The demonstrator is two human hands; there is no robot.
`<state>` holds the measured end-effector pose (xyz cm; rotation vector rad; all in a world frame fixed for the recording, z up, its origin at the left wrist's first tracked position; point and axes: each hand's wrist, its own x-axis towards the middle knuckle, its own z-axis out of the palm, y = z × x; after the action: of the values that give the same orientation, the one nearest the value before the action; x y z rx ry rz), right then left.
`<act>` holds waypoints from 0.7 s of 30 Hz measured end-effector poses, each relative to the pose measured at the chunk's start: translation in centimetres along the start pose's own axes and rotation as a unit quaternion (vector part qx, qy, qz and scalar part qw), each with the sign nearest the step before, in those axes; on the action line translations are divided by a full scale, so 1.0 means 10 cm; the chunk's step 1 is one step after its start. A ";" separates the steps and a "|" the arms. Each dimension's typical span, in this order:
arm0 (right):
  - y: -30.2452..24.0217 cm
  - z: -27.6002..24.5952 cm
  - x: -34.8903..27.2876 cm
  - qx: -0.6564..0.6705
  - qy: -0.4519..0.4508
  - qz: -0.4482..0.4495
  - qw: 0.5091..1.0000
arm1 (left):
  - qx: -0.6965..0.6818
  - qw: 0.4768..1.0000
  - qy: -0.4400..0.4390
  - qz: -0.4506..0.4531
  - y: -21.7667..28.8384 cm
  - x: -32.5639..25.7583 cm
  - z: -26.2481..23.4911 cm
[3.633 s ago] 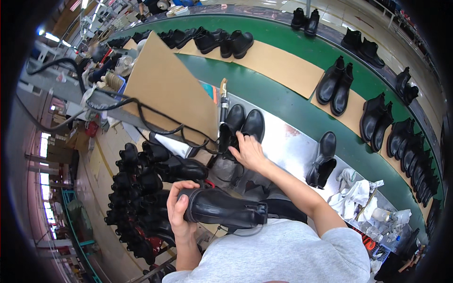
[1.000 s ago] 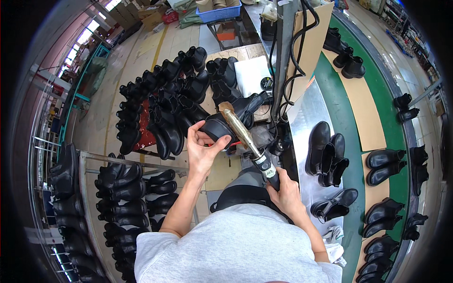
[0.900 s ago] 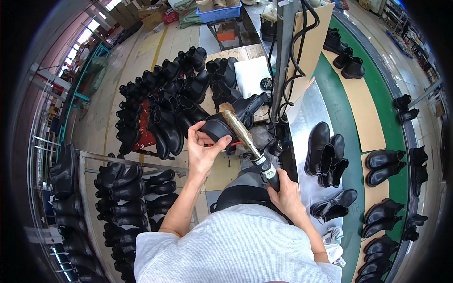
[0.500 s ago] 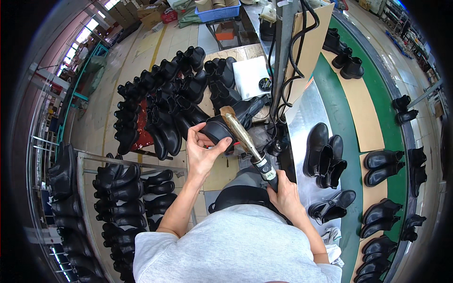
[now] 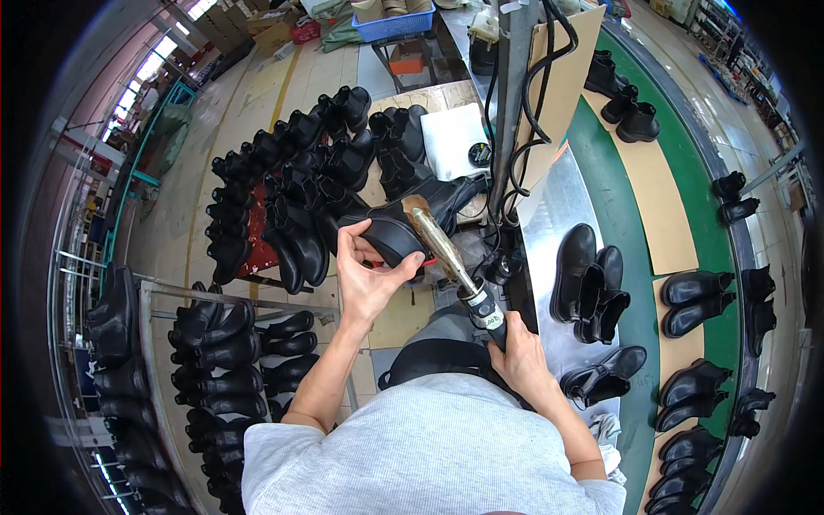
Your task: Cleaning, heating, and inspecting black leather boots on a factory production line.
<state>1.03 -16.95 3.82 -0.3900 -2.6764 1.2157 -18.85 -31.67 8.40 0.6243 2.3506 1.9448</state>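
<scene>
In front of me, my left hand (image 5: 367,285) is closed on a black leather shoe (image 5: 393,238), thumb on the near side and fingers on the far side. The shoe lies tilted, with its thick dark sole edge toward me. My right hand (image 5: 521,356) grips the dark handle of a hot air gun (image 5: 445,255). Its long metal barrel slants up and left, and the flared brownish nozzle (image 5: 416,206) is right beside the shoe. Whether nozzle and shoe touch, I cannot tell.
Rows of black boots (image 5: 296,197) crowd a table beyond my left hand. A rack of shoes (image 5: 219,343) stands at left. Cables (image 5: 536,94) hang by a metal post. On the right, shoes (image 5: 592,283) rest on a metal bench beside a green conveyor (image 5: 601,163).
My left hand and the shoe have shifted slightly left, and the shoe has turned a little. The hot air gun has stayed almost in place.
</scene>
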 end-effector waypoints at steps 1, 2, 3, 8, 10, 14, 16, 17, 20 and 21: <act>0.00 0.01 0.00 0.004 0.005 -0.004 1.000 | 0.011 1.000 -0.008 0.002 -0.03 0.00 -0.02; 0.00 0.01 0.00 0.008 0.009 -0.009 1.000 | 0.022 1.000 -0.016 0.003 -0.04 0.00 -0.04; 0.00 0.02 0.00 0.008 0.009 -0.009 1.000 | 0.022 1.000 -0.016 0.004 -0.03 0.00 -0.03; 0.02 0.08 0.00 0.010 0.013 0.007 1.000 | -0.154 0.974 -0.021 -0.167 0.14 -0.05 0.07; 0.02 0.08 0.00 0.012 0.012 0.005 1.000 | -0.147 0.977 -0.020 -0.152 0.12 -0.06 0.07; 0.04 0.09 -0.01 0.000 0.020 -0.004 1.000 | 0.040 0.997 -0.015 0.060 -0.16 0.01 -0.03; 0.08 0.10 -0.02 0.000 0.022 0.000 1.000 | 0.036 0.998 -0.012 0.054 -0.04 0.02 0.01; 0.09 0.11 -0.02 -0.001 0.023 0.002 1.000 | 0.033 0.998 -0.008 0.049 0.00 0.02 0.03; 0.02 0.07 -0.01 0.005 0.006 0.020 1.000 | 0.046 0.998 -0.021 0.042 -0.09 0.02 -0.02; 0.03 0.07 -0.01 0.004 0.007 0.020 1.000 | 0.046 0.998 -0.021 0.042 -0.04 0.02 0.01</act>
<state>0.94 -17.29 3.19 -0.4522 -2.6637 1.2310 -19.09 -31.61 8.07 0.7754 2.4370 1.8448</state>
